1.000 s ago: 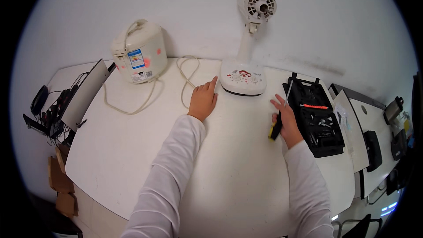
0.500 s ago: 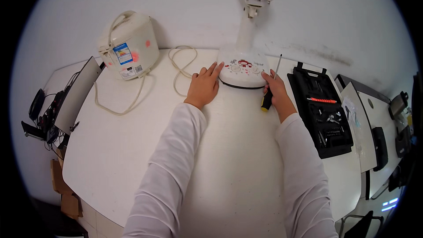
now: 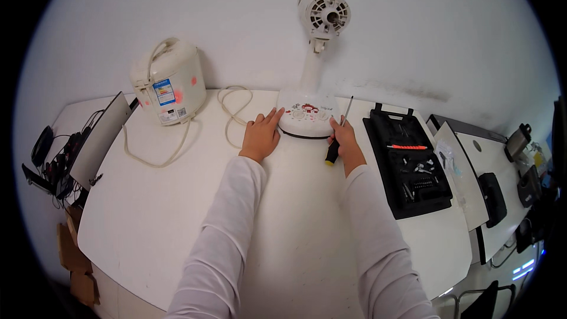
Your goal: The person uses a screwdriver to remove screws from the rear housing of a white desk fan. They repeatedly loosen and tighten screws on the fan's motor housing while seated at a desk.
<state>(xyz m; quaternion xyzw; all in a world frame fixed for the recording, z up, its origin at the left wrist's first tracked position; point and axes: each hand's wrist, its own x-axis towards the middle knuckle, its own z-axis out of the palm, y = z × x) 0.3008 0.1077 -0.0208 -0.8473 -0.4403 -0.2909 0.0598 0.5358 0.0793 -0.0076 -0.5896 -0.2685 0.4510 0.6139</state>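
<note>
Seemingly to keep it from sliding, the white fan base (image 3: 307, 119) is steadied by the left hand (image 3: 260, 136), which is laid flat with fingers spread and closed on nothing, its fingertips touching the base's left edge. At the base's right edge a screwdriver (image 3: 338, 134) is clamped in the right hand (image 3: 345, 140), fingers wrapped around the dark, yellow-tipped handle and the thin shaft pointed up and away, just beside the base; whether its tip touches anything cannot be told. The fan itself is seen stripped of guard and blades, so that only the bare motor head (image 3: 324, 15) is left on its stalk against the wall. An open black tool case (image 3: 409, 166) has been placed just to the right of the working hand, its bits within easy reach. To the left, a white rice cooker (image 3: 168, 81) is set back near the wall, its pale cord (image 3: 227, 115) looped loosely across the surface (image 3: 177, 212) and ending near the left hand. Ample bare room is left between the forearms and the near rounded edge. Less room is offered on the right, where the case lies close to the seam with a neighbouring desk (image 3: 466, 177), and on the far left, where a tilted grey panel (image 3: 97, 142) and tangled cables (image 3: 56, 165) hang at the edge.
</note>
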